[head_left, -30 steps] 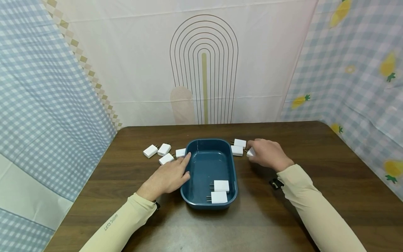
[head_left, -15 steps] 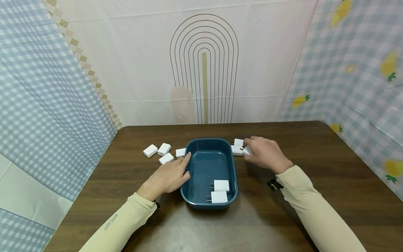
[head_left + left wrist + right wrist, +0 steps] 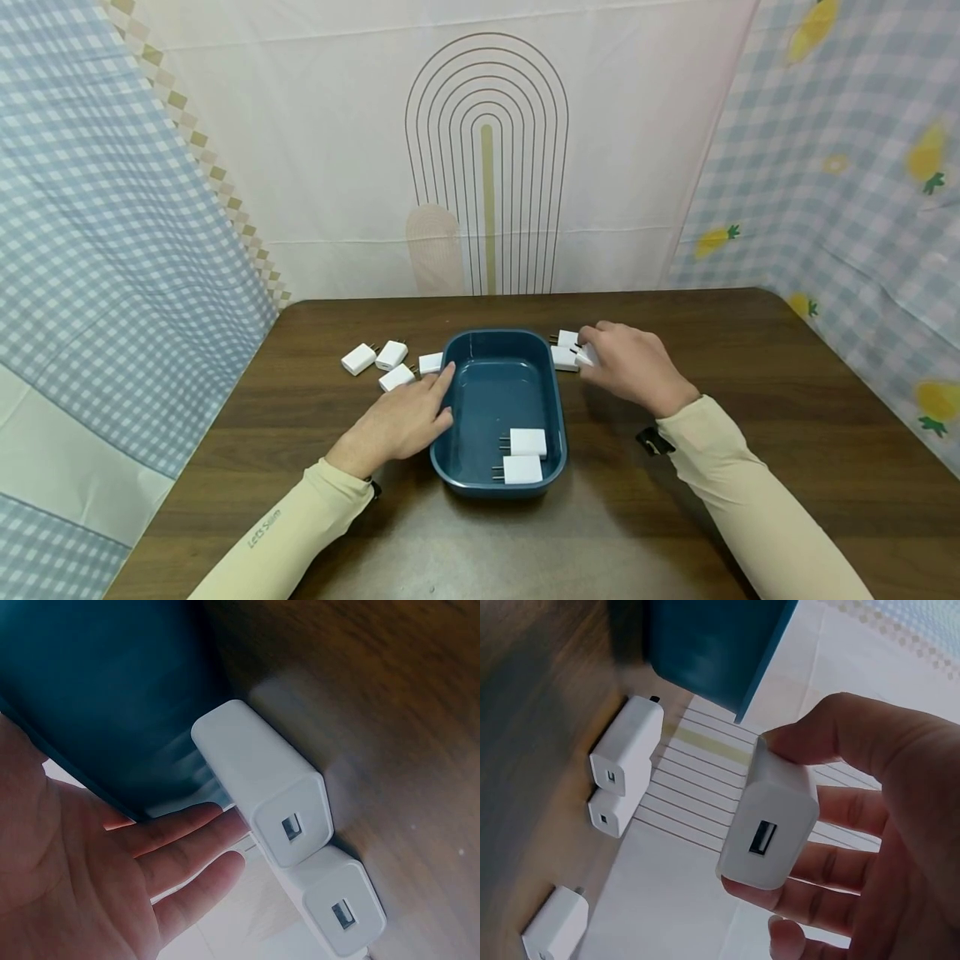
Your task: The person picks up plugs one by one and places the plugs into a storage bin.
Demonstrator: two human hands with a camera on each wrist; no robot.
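Note:
My right hand (image 3: 633,367) pinches a white USB charger (image 3: 769,817) between thumb and fingers, lifted off the table right of the dark blue tray (image 3: 480,400). Its USB port shows in the right wrist view. On the tray's left rim rests my left hand (image 3: 397,423), fingers extended and holding nothing. Two white chargers lie inside the tray near its front right: an upper charger (image 3: 528,442) and a lower charger (image 3: 522,470). Close to the left fingers, a charger (image 3: 431,363) sits against the tray's left side.
Several more chargers lie on the brown table (image 3: 517,550). Left of the tray are a charger (image 3: 358,359), another charger (image 3: 392,356) and a third charger (image 3: 396,378). Two stand right of it; a further charger (image 3: 555,926) shows in the right wrist view. A patterned cloth (image 3: 337,167) hangs behind.
My right hand has lifted the charger slightly and shifted it left, toward the tray; it now partly covers the chargers beside the tray. My left hand has stayed in place.

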